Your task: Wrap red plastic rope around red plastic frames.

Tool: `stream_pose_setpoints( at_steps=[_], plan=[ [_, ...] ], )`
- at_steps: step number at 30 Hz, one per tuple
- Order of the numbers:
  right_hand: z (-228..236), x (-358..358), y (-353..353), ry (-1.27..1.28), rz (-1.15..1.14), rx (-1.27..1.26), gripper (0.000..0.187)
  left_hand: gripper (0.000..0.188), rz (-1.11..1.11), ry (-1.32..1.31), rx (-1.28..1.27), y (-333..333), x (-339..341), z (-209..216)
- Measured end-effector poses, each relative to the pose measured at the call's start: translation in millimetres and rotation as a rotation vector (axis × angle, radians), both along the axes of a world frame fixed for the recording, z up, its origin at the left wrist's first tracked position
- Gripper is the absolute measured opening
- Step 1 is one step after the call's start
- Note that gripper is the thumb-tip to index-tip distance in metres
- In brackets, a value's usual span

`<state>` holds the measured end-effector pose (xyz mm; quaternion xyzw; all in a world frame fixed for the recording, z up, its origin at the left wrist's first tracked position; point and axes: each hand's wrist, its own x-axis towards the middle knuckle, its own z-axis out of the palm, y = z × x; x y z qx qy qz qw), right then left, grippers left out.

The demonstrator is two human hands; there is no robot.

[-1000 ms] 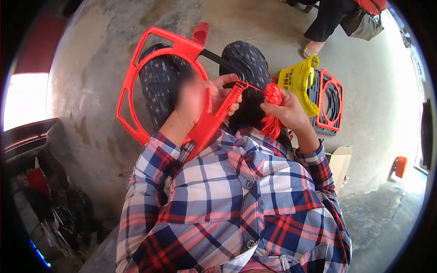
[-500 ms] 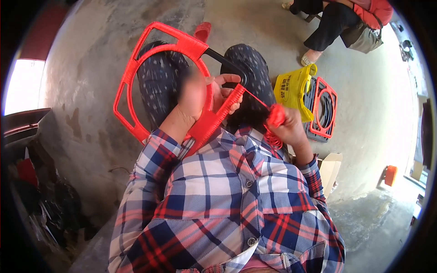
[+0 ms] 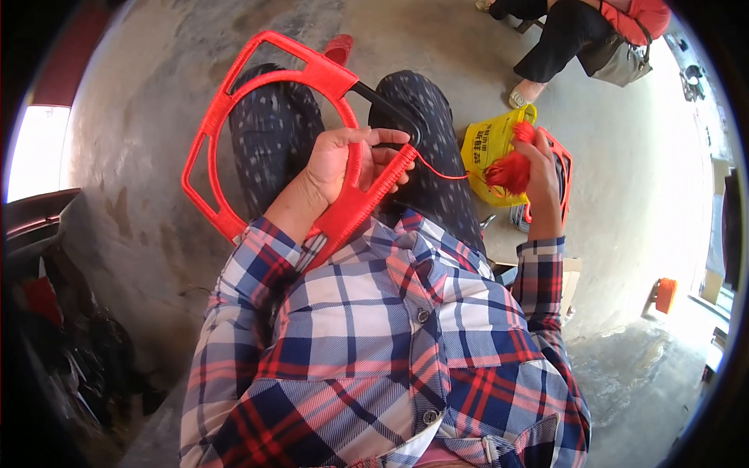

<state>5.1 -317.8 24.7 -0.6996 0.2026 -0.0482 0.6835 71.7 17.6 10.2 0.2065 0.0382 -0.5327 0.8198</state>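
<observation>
While the red plastic frame (image 3: 269, 117) lies across the person's knees, occupying the 10 to 12 o'clock sector of the head view, the left hand (image 3: 343, 160) is closed around the frame's lower straight bar (image 3: 367, 199), fingers curled over its upper edge and thumb on the near side. A black rod (image 3: 386, 109) projects from the frame's upper corner toward 1 o'clock, passing just above the left fingers. A taut red thread (image 3: 441, 173) runs from the bar toward 3 o'clock and ends at a bundle of red thread (image 3: 511, 170). The right hand (image 3: 538, 168) is closed on this bundle, held well apart from the left hand, at 2 o'clock from the view centre. Directly behind the right hand, on the concrete floor (image 3: 156, 195), stand a yellow bag (image 3: 488, 144) and a second red frame (image 3: 560, 168), touching each other. At 1 o'clock near the rim, another person (image 3: 562, 35) sits with one foot on the floor. An orange container (image 3: 665, 295) stands at 4 o'clock.
</observation>
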Motion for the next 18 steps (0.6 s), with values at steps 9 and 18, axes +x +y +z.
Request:
stream_pose_setpoints(
  at_steps=[9,18],
  plan=[
    [73.8,55.6,127.8,-0.44,0.808,-1.176,0.034,0.041,0.557,-0.129,0.404,-1.0,-1.1,-11.8],
    [55.8,37.6,114.9,-0.627,0.322,-0.286,0.032,0.052,0.417,-0.16,0.154,-3.3,-8.8,5.0]
  ],
)
